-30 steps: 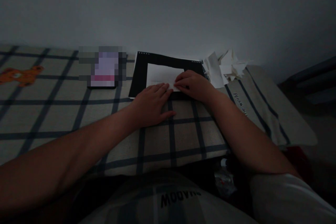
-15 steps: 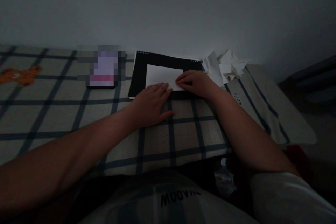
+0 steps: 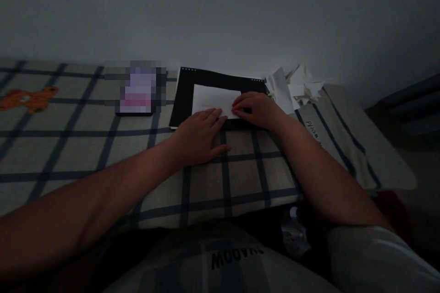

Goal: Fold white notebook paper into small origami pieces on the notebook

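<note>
Where the checked cloth (image 3: pixel 103 146) meets the wall at its far edge, one white paper sheet (image 3: pixel 213 98) lies on one black board (image 3: pixel 184 100), its long axis running left to right along that edge. The left hand (image 3: pixel 199 135) lies flat, fingers together, touching the sheet's near edge, while the right hand (image 3: pixel 256 109) presses its near right corner with curled fingers. One heap of paper scraps (image 3: pixel 295 84) sits just right of the board.

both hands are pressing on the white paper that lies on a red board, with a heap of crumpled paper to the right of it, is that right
Not quite: the board under the white paper is black, not red, as the head view shows. The rest stands: the left hand and the right hand rest with their fingertips on the paper, and the heap of crumpled paper lies to the right of the board.
</note>
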Demonstrator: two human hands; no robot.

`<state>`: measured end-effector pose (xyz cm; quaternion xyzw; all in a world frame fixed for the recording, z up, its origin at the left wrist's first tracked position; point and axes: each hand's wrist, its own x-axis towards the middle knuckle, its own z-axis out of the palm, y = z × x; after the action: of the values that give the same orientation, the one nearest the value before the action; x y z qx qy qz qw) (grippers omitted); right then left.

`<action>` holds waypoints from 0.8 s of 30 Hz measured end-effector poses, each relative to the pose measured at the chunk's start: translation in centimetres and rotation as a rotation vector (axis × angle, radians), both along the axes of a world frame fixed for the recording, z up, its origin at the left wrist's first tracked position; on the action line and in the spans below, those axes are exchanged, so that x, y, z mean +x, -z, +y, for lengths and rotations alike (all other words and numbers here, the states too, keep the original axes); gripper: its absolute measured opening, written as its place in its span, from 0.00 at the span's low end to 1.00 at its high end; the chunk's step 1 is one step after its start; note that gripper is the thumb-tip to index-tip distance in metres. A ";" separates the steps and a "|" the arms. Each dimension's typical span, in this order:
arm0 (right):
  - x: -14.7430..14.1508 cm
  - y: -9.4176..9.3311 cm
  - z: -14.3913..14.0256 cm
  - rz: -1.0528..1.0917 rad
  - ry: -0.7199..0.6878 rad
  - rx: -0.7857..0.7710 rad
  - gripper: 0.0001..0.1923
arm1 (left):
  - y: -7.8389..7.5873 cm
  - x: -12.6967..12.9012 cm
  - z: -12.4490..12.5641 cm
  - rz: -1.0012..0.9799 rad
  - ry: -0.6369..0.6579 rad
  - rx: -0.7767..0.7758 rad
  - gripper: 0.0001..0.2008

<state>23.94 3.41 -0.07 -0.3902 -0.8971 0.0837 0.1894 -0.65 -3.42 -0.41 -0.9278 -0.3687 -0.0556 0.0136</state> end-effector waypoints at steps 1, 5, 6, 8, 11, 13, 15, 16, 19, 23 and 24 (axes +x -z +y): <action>0.0 0.0 0.0 -0.002 0.001 0.009 0.10 | 0.0 0.0 0.0 0.004 0.001 0.004 0.41; 0.2 -0.4 -0.4 0.001 -0.028 0.069 0.10 | -0.1 0.0 0.0 0.013 0.001 0.010 0.41; 0.3 -0.6 -0.5 0.008 -0.036 0.097 0.10 | -0.1 0.0 0.0 0.014 -0.002 0.008 0.41; 0.4 -1.1 -0.9 0.018 -0.043 0.155 0.11 | -0.1 0.0 -0.1 0.012 -0.002 0.007 0.41; 0.4 -1.6 -1.3 -0.018 -0.077 0.193 0.12 | -0.1 0.1 0.0 0.005 0.003 0.009 0.41; 0.3 -1.7 -1.5 -0.060 -0.120 0.201 0.11 | 0.0 0.0 0.0 -0.002 0.006 0.004 0.41; 0.1 -1.7 -1.6 -0.100 -0.156 0.202 0.11 | 0.1 0.0 0.0 -0.010 0.007 0.001 0.41; 0.0 -1.7 -1.6 -0.117 -0.166 0.198 0.11 | 0.1 0.0 0.0 -0.013 0.006 0.000 0.41; -0.3 -1.6 -1.7 -0.160 -0.171 0.174 0.13 | 0.1 0.0 0.0 -0.016 0.002 -0.006 0.41; -0.7 -1.6 -1.9 -0.197 -0.165 0.173 0.12 | 0.0 0.0 0.0 -0.005 -0.003 -0.016 0.41; -0.8 -1.6 -2.0 -0.204 -0.163 0.177 0.12 | 0.0 0.1 0.0 -0.001 -0.003 -0.014 0.41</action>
<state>23.16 1.42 1.53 -0.3044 -0.9443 -0.0206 0.1234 -0.60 -3.39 -0.44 -0.9272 -0.3707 -0.0535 0.0071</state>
